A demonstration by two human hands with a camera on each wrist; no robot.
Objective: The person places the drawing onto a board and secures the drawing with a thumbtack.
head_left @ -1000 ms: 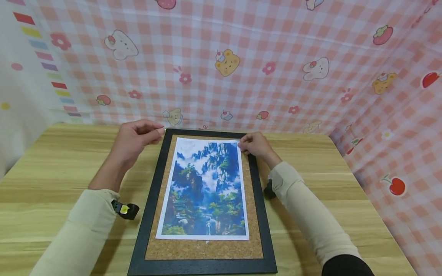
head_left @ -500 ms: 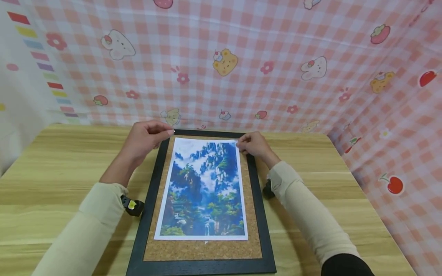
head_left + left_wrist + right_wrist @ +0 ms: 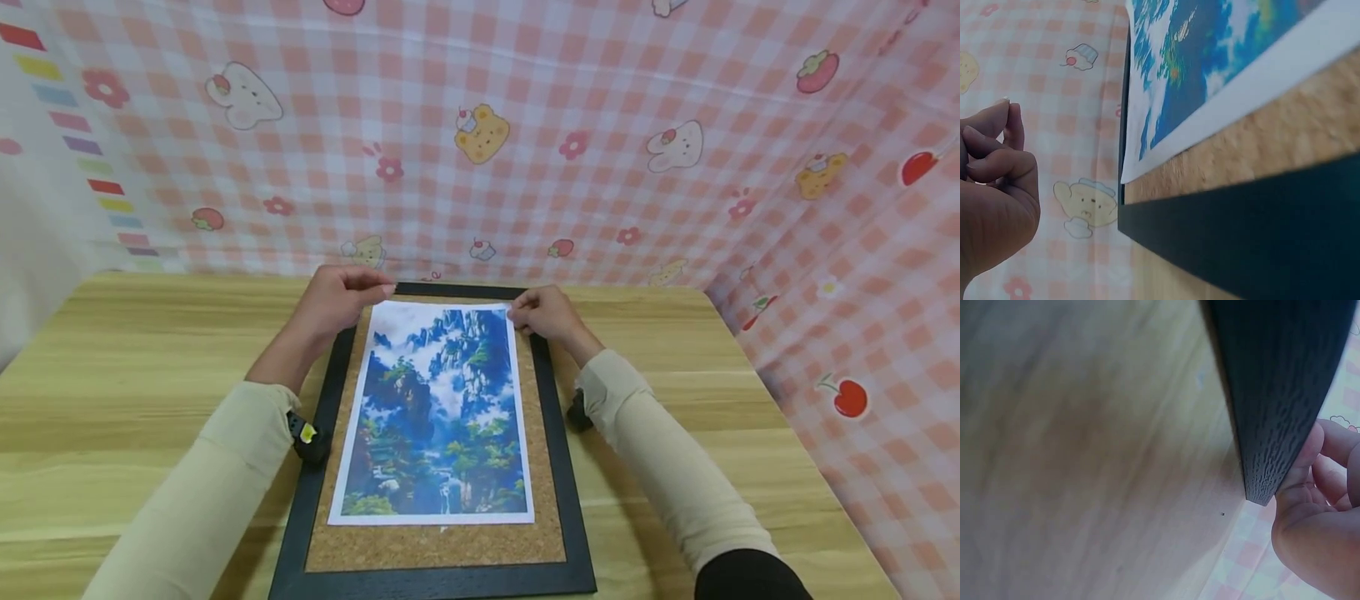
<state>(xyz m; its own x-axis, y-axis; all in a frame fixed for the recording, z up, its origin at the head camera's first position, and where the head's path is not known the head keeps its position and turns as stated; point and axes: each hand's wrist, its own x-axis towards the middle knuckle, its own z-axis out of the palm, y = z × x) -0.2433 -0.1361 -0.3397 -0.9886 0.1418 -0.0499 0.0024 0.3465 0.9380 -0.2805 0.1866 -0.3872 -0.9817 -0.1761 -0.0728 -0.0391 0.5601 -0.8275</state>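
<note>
A printed landscape picture (image 3: 442,408) with a white border lies on a cork board (image 3: 435,550) that has a black frame (image 3: 450,581). At its top right corner, the thumb and forefinger of my right hand (image 3: 549,315) pinch the paper. My left hand (image 3: 341,296) hovers over the top left corner, thumb and forefinger pressed together. A small pale thing (image 3: 1005,99) shows at those fingertips in the left wrist view; I cannot tell its kind. In the right wrist view the right hand (image 3: 1322,506) is beside the frame, its fingertips partly hidden behind it.
The board lies on a wood-grain table (image 3: 172,358) that extends to both sides. Pink checked cloth (image 3: 420,125) with cartoon prints rises behind the table and along its right side. A small white speck (image 3: 442,528) sits just below the picture's lower edge.
My left hand has moved right, from beyond the frame's left edge to over the picture's top left corner. The right hand keeps its pinch at the top right corner.
</note>
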